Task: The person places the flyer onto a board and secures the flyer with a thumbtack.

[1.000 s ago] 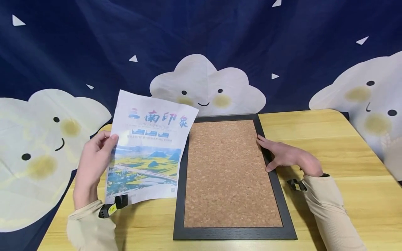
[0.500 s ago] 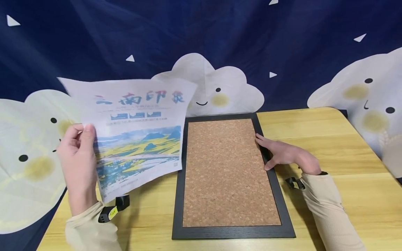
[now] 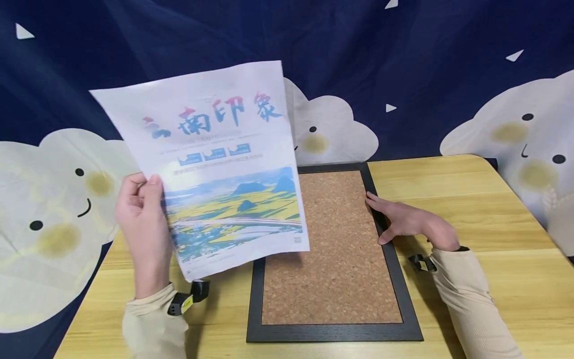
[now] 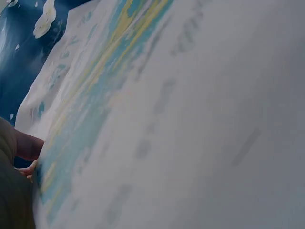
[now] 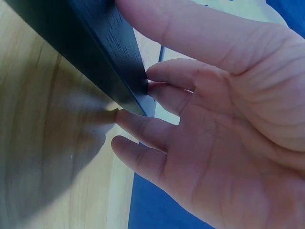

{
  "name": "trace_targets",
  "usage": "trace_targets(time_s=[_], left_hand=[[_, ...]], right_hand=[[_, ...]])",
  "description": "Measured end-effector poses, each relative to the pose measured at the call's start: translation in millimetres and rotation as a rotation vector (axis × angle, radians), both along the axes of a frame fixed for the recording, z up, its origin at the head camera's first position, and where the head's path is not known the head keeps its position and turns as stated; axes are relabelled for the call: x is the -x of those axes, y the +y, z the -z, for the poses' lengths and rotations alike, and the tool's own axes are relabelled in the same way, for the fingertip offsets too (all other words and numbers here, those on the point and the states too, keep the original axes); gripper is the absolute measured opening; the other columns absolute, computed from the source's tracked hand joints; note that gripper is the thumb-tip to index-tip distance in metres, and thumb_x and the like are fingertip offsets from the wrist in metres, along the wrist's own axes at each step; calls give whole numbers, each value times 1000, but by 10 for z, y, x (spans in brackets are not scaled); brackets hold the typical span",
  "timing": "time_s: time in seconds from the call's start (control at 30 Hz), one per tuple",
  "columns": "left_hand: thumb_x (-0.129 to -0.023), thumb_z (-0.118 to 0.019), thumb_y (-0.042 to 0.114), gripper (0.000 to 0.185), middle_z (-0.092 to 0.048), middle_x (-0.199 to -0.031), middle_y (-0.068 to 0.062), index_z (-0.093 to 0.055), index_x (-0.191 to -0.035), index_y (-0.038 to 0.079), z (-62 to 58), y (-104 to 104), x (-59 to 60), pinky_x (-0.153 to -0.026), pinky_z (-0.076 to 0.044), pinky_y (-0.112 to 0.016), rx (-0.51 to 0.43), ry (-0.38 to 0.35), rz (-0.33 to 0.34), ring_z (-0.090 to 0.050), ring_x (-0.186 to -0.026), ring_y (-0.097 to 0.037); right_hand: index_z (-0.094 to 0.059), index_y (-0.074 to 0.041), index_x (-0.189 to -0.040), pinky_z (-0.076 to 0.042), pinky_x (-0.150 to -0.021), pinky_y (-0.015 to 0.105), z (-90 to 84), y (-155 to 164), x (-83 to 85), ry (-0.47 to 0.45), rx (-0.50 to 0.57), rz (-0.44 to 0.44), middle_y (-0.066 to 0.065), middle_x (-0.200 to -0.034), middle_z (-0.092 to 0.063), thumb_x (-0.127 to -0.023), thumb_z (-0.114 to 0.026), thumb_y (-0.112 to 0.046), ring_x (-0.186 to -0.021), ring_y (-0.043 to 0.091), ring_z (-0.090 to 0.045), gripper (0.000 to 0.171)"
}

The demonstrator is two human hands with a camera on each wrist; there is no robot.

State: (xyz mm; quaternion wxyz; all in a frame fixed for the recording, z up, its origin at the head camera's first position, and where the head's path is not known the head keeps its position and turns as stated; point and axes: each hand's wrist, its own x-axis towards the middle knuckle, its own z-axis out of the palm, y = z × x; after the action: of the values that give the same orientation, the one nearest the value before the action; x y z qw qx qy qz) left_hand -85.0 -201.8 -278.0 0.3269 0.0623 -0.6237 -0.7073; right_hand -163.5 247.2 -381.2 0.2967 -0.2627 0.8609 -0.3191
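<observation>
My left hand [image 3: 145,214] pinches the left edge of a printed paper poster [image 3: 228,199] between thumb and fingers. Held up and slightly bowed, the sheet shows coloured Chinese characters above a blue and yellow landscape. Its lower right part hangs over a black picture frame [image 3: 334,333] with a cork panel [image 3: 332,279], hiding the frame's upper left. My right hand [image 3: 410,222] rests on the frame's right side, fingers fairly straight. In the right wrist view, fingertips touch the dark frame edge [image 5: 107,43]. The sheet [image 4: 190,119] fills most of the left wrist view.
The frame lies flat on a light wooden table [image 3: 493,279]. Behind it hangs a dark blue cloth [image 3: 341,45] printed with smiling clouds and white triangles. A small black wrist camera [image 3: 181,302] sits below the paper's lower corner.
The poster first swings left and up, then comes back right, now raised and partly over the frame. My left hand moves with it. My right hand stays at the frame's right side.
</observation>
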Motion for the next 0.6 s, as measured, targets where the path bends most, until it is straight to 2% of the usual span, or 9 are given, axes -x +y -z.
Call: trace_targets(time_s=[0.1,0.2,0.3,0.4,0.53,0.6], left_hand=[[-106,-55,5,10,-74,-90,-9,-64,-105,5,82,170,76,-62,-52,-21,-19,-9,44,-67,-70,-13],[-105,-52,2,11,-70,-89,-5,-61,-111,5,190,345,140,-60,-48,-21,17,-51,92,-60,-67,-11],[-105,-51,1,17,-68,-95,-6,-58,-120,6,314,531,187,-55,-40,-21,70,-127,142,-49,-59,-9],[-105,-51,2,22,-68,-103,-10,-54,-126,5,449,721,226,-54,-40,-20,94,-187,199,-49,-60,-9],[-105,-51,3,33,-66,-106,-13,-50,-137,7,627,915,255,-51,-41,-22,153,-225,279,-50,-56,-10],[-105,-51,4,38,-64,-106,-12,-48,-142,11,716,969,256,-46,-36,-24,218,-238,314,-41,-49,-11]], right_hand=[[-12,16,-158,-22,-114,70,2,0,1,1,5,1,36,-166,4,-80,-88,-14,-149,59,-3,113],[-12,16,-158,-24,-113,70,-5,4,-2,8,9,-1,37,-165,3,-80,-88,-14,-148,60,-5,113],[-13,16,-158,-28,-111,69,-6,20,-9,15,-1,-3,37,-165,1,-81,-88,-16,-148,60,-8,113],[-12,15,-159,-29,-111,68,-2,44,-17,16,-3,1,36,-166,2,-81,-89,-18,-147,60,-8,114],[-11,15,-159,-26,-112,70,-5,48,-47,21,15,16,37,-165,2,-80,-89,-14,-148,61,-6,115],[-10,15,-159,-25,-112,70,-6,45,-65,25,17,23,37,-165,2,-79,-89,-11,-148,60,-5,115]])
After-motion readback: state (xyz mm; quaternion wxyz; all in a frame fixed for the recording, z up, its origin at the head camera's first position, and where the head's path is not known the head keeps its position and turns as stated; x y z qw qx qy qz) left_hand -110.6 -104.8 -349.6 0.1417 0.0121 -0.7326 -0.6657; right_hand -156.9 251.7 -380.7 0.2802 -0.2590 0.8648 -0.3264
